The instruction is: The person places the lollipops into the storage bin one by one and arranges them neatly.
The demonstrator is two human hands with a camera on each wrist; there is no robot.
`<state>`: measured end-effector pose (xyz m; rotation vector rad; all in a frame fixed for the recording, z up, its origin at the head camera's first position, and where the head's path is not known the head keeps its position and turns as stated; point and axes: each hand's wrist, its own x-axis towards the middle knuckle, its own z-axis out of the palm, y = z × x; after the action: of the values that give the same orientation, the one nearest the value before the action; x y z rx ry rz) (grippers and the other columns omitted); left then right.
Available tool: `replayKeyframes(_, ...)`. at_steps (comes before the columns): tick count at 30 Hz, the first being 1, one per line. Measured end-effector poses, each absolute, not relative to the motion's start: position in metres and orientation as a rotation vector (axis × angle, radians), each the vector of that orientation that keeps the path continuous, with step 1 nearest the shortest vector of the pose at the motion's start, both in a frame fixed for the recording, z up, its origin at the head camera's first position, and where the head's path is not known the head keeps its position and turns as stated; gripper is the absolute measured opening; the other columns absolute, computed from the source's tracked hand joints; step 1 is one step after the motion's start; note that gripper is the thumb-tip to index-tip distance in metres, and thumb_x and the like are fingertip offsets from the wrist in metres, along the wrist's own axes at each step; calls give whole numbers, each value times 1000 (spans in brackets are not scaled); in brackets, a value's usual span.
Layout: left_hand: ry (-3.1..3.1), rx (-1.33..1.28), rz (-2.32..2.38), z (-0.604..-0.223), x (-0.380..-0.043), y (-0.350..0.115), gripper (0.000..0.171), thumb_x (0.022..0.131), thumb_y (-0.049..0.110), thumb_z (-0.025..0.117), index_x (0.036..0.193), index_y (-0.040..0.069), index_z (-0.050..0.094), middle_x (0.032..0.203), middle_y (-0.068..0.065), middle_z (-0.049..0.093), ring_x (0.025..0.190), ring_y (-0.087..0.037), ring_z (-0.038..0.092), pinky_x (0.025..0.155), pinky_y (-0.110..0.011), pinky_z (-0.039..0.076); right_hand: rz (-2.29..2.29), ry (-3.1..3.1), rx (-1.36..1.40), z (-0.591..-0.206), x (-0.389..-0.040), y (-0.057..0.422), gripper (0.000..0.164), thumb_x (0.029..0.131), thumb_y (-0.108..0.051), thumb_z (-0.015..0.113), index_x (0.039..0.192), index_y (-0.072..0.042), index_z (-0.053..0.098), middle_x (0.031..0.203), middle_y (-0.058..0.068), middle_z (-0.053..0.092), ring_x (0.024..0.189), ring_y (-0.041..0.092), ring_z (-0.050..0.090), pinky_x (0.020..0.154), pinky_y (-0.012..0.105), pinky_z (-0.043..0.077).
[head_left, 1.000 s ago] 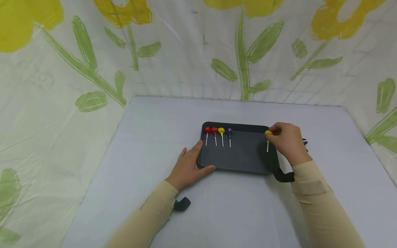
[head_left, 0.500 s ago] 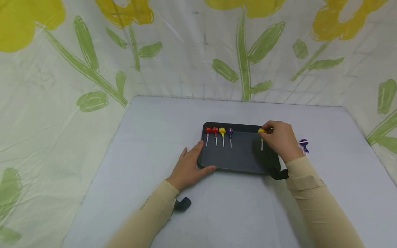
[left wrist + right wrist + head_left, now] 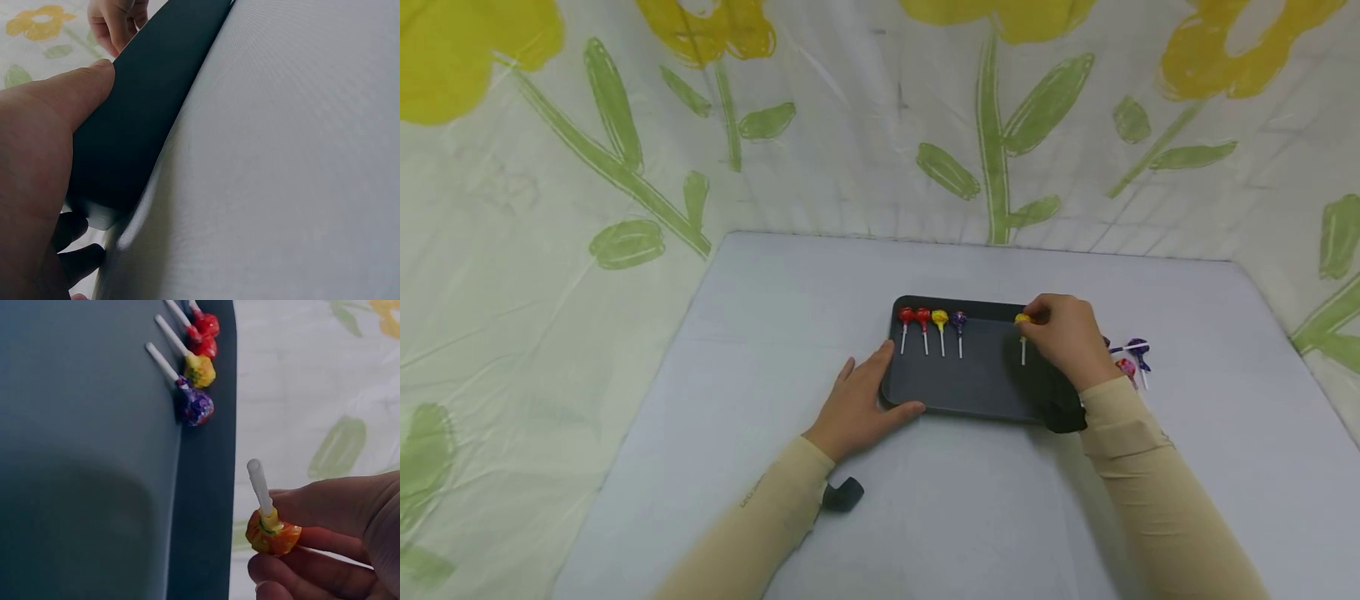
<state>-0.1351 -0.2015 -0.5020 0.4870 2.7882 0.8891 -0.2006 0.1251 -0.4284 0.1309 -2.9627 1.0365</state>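
Note:
My right hand (image 3: 1063,337) pinches a yellow-orange wrapped lollipop (image 3: 273,534) by its head, over the right part of a dark baking tray (image 3: 977,383). Its white stick hangs down in the head view. In a row along the tray's back wall, at the left, lie two red lollipops (image 3: 906,315), a yellow lollipop (image 3: 939,317) and a purple lollipop (image 3: 958,319), sticks toward me. My left hand (image 3: 853,412) rests at the tray's front left corner, fingers along the left side and thumb (image 3: 94,84) against the front wall.
More wrapped lollipops lie on the white table to the right of the tray, among them a purple lollipop (image 3: 1138,346) and a pink lollipop (image 3: 1125,367), partly hidden by my right wrist. A flower-print cloth (image 3: 850,150) hangs behind the table (image 3: 790,333).
My right hand has carried the yellow-orange lollipop leftward from the tray's right edge to over its inside. The lollipops right of the tray have come into view. My left hand has stayed in place.

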Motion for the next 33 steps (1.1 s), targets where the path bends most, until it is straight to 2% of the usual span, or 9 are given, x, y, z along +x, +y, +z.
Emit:
replayKeyframes(14, 2789, 486, 908, -503, -134, -202, 111, 90, 83, 55, 170, 15, 18, 173, 0, 27, 157, -18, 32, 132, -48, 6, 1055, -3036, 147, -436, -212, 114, 24, 97, -10, 71, 112, 9, 73, 105, 27, 75, 95, 39, 72, 88, 56, 58)
replayKeyframes(23, 2792, 500, 922, -503, -134, -202, 110, 90, 82, 56, 170, 15, 19, 173, 0, 27, 157, -18, 31, 132, -48, 6, 1054, -3043, 152, -440, -218, 105, 26, 95, -11, 71, 110, 10, 75, 102, 27, 76, 93, 39, 71, 87, 54, 59)
replayKeyframes(33, 2799, 498, 927, -502, -134, -201, 110, 90, 81, 58, 170, 15, 20, 172, -2, 30, 156, -20, 34, 132, -49, 8, 1029, -3115, 103, -445, -220, 98, 30, 97, -15, 73, 115, 9, 74, 111, 28, 74, 97, 40, 71, 85, 53, 60)
